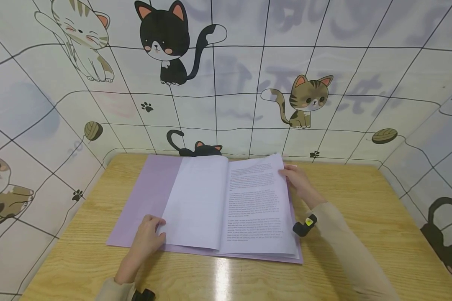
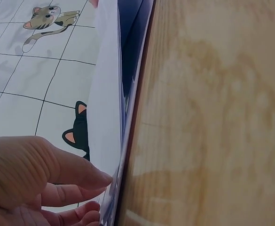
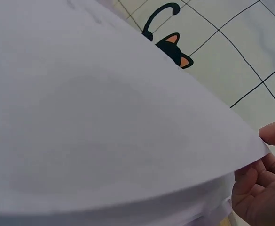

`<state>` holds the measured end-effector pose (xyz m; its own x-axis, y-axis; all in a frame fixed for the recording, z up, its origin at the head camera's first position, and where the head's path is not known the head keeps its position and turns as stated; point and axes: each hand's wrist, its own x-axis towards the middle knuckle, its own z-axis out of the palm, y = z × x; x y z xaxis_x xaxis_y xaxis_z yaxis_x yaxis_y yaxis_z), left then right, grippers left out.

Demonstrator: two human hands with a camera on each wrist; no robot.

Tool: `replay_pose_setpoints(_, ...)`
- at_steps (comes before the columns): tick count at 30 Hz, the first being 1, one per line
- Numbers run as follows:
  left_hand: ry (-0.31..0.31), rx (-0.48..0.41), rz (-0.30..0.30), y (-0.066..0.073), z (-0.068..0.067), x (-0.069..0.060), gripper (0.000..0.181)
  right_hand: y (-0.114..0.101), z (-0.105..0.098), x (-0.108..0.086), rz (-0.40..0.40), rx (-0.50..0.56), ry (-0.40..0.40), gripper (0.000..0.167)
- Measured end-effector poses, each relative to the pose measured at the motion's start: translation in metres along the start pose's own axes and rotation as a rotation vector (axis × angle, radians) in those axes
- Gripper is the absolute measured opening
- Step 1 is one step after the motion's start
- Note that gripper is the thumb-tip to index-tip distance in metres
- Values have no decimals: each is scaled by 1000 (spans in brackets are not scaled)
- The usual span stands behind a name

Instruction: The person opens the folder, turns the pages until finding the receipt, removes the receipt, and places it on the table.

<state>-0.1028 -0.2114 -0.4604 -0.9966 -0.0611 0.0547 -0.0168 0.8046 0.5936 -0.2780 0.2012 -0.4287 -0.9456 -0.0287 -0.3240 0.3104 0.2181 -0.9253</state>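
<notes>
An open booklet with a lilac cover (image 1: 150, 188) lies on a wooden table. Its left page (image 1: 199, 200) looks blank from here, while lines of printed text fill the right page (image 1: 254, 205). My right hand (image 1: 298, 182) pinches the upper right corner of that printed sheet between thumb and fingers; the corner is lifted, and the right wrist view shows the raised sheet (image 3: 118, 117) from close by. My left hand (image 1: 147, 238) rests at the lower left edge of the left page, thumb and fingertips touching the paper near its corner.
Wood-grained table (image 1: 342, 251) surrounds the booklet at the front and sides. Behind it and on both sides stand pale panels (image 1: 241, 113) with a grid and cartoon cats. A black wrist camera (image 1: 305, 225) sits at the right sleeve.
</notes>
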Motion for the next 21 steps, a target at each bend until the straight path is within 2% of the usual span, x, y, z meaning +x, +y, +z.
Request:
replay_pose_setpoints(11, 12, -2, 31, -2, 0, -1, 23, -15, 5, -19, -66, 66, -160, 53)
replay_pose_setpoints(21, -5, -38, 18, -7, 1, 0, 27, -24, 15, -31, -111, 129, -285, 52)
